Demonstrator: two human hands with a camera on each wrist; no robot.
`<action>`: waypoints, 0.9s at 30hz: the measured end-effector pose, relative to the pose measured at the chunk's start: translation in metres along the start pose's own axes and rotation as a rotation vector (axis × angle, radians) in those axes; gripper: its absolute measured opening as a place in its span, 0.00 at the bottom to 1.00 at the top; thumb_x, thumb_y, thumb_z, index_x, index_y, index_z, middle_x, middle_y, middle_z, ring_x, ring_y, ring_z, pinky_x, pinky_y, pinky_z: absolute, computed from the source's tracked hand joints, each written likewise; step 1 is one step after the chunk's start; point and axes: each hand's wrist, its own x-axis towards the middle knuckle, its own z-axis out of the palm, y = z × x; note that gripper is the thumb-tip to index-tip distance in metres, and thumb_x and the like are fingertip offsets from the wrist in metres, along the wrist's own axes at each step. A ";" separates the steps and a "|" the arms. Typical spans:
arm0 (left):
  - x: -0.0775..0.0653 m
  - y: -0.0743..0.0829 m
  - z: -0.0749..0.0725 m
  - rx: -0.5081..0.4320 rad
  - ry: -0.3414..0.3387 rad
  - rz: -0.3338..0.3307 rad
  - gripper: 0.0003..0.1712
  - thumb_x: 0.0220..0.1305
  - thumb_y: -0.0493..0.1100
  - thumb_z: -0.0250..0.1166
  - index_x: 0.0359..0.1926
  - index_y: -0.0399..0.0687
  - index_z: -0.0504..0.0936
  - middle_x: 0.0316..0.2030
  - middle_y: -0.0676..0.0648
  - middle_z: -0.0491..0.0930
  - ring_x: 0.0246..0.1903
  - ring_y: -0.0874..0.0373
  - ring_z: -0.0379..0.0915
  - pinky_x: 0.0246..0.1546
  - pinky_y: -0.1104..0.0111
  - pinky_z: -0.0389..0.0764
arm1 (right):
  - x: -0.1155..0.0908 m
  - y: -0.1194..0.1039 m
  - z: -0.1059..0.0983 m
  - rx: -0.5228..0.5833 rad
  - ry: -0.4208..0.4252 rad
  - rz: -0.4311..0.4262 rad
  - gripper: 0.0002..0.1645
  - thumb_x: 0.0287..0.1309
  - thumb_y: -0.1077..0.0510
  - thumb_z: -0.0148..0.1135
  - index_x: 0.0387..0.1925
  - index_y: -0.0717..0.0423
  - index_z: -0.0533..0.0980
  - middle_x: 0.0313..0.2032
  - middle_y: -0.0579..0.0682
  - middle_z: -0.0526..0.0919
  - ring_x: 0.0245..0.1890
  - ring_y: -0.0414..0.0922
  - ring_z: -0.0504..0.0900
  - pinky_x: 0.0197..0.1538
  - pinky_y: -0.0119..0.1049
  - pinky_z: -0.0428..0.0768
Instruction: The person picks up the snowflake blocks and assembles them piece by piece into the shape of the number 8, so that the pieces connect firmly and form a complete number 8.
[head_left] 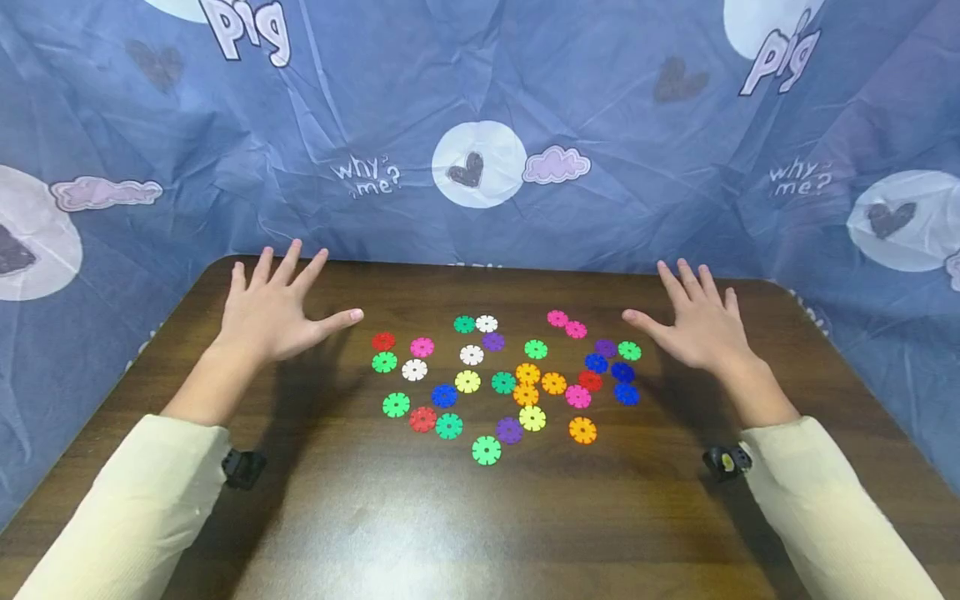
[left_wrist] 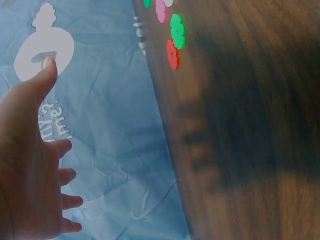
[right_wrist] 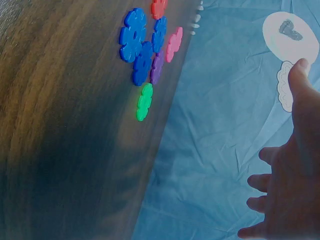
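Nearest, a person's cream sleeves (head_left: 123,504) reach over a wood-grain table (head_left: 360,533). Beyond, multicoloured notched plastic discs (head_left: 498,378) lie loosely grouped, one green disc (head_left: 480,454) at six o'clock. The left hand (head_left: 272,318), at ten o'clock from the group, and right hand (head_left: 699,327), at two, hover empty, fingers spread wide. At twelve hangs blue printed cloth (head_left: 637,208).

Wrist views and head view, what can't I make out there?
Head view: white print on the cloth, mostly hidden by the table.
Left wrist view: white disc, partly cut off by the top edge; left hand, by the left edge.
Right wrist view: red disc, partly cut off by the top edge; right hand, by the right edge.
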 end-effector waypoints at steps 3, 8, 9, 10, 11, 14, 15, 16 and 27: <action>0.001 0.001 0.000 0.004 -0.001 0.003 0.60 0.54 0.83 0.43 0.76 0.55 0.41 0.76 0.36 0.38 0.73 0.28 0.33 0.69 0.32 0.34 | 0.000 0.001 -0.001 0.000 0.000 0.002 0.61 0.56 0.18 0.37 0.76 0.48 0.34 0.75 0.64 0.37 0.74 0.67 0.33 0.69 0.73 0.35; 0.001 0.004 0.003 0.004 -0.001 0.005 0.60 0.53 0.84 0.42 0.77 0.56 0.40 0.76 0.36 0.37 0.73 0.29 0.33 0.69 0.32 0.33 | 0.000 0.002 -0.001 0.001 -0.008 0.003 0.60 0.56 0.18 0.37 0.76 0.47 0.33 0.76 0.63 0.36 0.74 0.67 0.33 0.68 0.73 0.35; 0.001 0.005 0.003 0.004 -0.001 0.003 0.60 0.53 0.84 0.42 0.77 0.55 0.41 0.76 0.36 0.37 0.73 0.29 0.33 0.69 0.32 0.33 | 0.000 0.002 0.000 0.001 -0.009 0.003 0.60 0.56 0.18 0.37 0.76 0.47 0.33 0.76 0.63 0.36 0.74 0.67 0.33 0.68 0.73 0.35; 0.001 0.005 0.003 0.004 -0.003 0.002 0.60 0.53 0.84 0.42 0.77 0.55 0.41 0.76 0.35 0.37 0.73 0.29 0.33 0.69 0.32 0.33 | -0.001 0.002 0.000 0.003 -0.009 0.003 0.61 0.56 0.18 0.37 0.76 0.47 0.33 0.76 0.62 0.37 0.74 0.67 0.34 0.69 0.73 0.35; 0.001 0.006 0.003 0.004 -0.003 0.001 0.60 0.53 0.84 0.42 0.76 0.55 0.41 0.76 0.35 0.37 0.73 0.29 0.33 0.69 0.32 0.33 | -0.001 0.003 0.000 0.004 -0.010 0.003 0.61 0.56 0.18 0.37 0.76 0.48 0.34 0.76 0.62 0.37 0.74 0.67 0.34 0.69 0.73 0.35; 0.001 0.006 0.002 0.003 -0.003 -0.002 0.61 0.53 0.84 0.42 0.76 0.55 0.41 0.76 0.35 0.37 0.73 0.29 0.33 0.68 0.32 0.33 | -0.001 0.002 -0.001 0.006 -0.004 0.002 0.61 0.55 0.18 0.37 0.76 0.49 0.35 0.76 0.63 0.37 0.74 0.67 0.35 0.69 0.73 0.36; 0.001 0.006 0.002 0.002 -0.002 -0.003 0.61 0.53 0.84 0.43 0.76 0.55 0.41 0.76 0.35 0.37 0.73 0.29 0.33 0.68 0.32 0.33 | -0.001 0.002 -0.001 0.006 -0.001 0.002 0.61 0.55 0.18 0.37 0.76 0.49 0.35 0.76 0.63 0.38 0.74 0.67 0.35 0.69 0.73 0.36; 0.000 0.007 0.001 0.001 0.002 -0.004 0.60 0.53 0.84 0.43 0.76 0.55 0.41 0.76 0.35 0.37 0.73 0.29 0.33 0.68 0.32 0.34 | -0.001 0.001 -0.002 0.005 0.000 0.002 0.61 0.55 0.18 0.37 0.76 0.49 0.36 0.76 0.63 0.38 0.74 0.67 0.35 0.69 0.73 0.36; -0.004 0.010 -0.003 0.003 -0.002 -0.001 0.61 0.54 0.83 0.43 0.76 0.52 0.43 0.75 0.34 0.40 0.73 0.29 0.35 0.68 0.32 0.34 | -0.005 0.001 -0.004 -0.001 0.004 -0.007 0.61 0.55 0.18 0.38 0.76 0.49 0.34 0.75 0.65 0.38 0.74 0.68 0.36 0.68 0.74 0.38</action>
